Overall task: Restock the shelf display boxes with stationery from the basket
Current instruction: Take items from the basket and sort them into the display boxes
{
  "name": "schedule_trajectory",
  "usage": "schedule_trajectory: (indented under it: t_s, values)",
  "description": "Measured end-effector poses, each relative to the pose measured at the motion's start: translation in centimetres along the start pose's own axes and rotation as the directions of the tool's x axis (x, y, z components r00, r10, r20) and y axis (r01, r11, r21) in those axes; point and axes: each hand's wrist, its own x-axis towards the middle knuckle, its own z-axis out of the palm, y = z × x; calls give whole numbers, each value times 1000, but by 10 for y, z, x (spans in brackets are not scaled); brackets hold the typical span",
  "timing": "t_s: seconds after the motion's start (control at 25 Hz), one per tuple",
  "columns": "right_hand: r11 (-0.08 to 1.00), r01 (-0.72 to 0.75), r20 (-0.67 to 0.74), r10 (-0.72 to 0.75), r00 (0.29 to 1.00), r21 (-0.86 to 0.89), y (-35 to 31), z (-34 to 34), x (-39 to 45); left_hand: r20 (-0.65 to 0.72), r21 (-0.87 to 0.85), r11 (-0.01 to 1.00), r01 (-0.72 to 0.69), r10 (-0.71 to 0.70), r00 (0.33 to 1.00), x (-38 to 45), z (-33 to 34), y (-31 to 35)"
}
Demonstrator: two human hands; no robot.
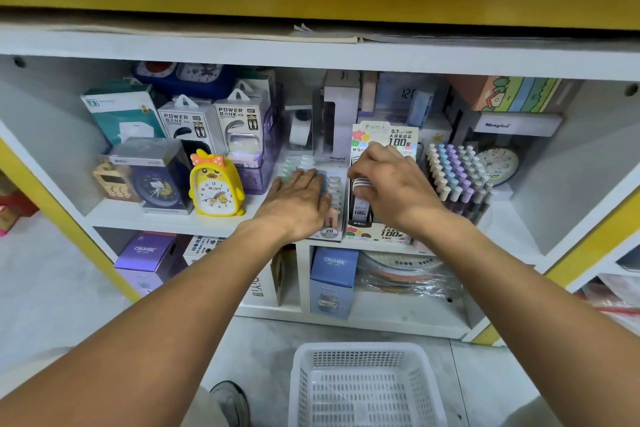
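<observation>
My left hand [300,199] lies flat, fingers together, on top of the pastel items in the 2B display box [329,231] on the middle shelf. My right hand [388,180] is curled around a small stack of flat lead refill cases [362,182] over the 0.7 HB lead display box [384,137], just right of the 2B box. The white plastic basket [363,388] stands on the floor below the shelf, and nothing shows inside it.
A tray of pastel pens [457,177] stands right of the lead box. A yellow duck alarm clock [215,185], power bank boxes [188,125] and a dark clock box [156,177] fill the shelf's left side. Boxed goods sit on the lower shelf [332,274].
</observation>
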Motion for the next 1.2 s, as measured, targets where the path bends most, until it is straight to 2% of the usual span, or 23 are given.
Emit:
schedule_trajectory:
  t_s: [0.08,0.2,0.4,0.68,0.84,1.04,1.2]
  values:
    - [999,-17,-37,19,999,43,1,2,2,-1,9,1000,-4,4,1000,1,0,-2]
    - [995,-12,-7,13,1000,100,1,5,1,-25,7,1000,-7,7,1000,1,-1,-2]
    - [987,-92,138,110,984,-129,-9,29,-1,-48,28,999,26,-25,999,4,3,6]
    - [974,-106,104,128,986,-199,-8,33,4,-20,57,997,46,-44,999,6,7,9]
    - [988,-128,122,138,983,-92,-9,18,3,-38,-5,998,59,-59,998,6,1,9]
    - [980,-166,52,162,985,107,-2,-13,4,-39,-28,998,54,-55,998,4,-6,11]
    - [974,-188,22,187,982,127,6,-27,0,-57,-40,998,45,-47,997,5,-11,14]
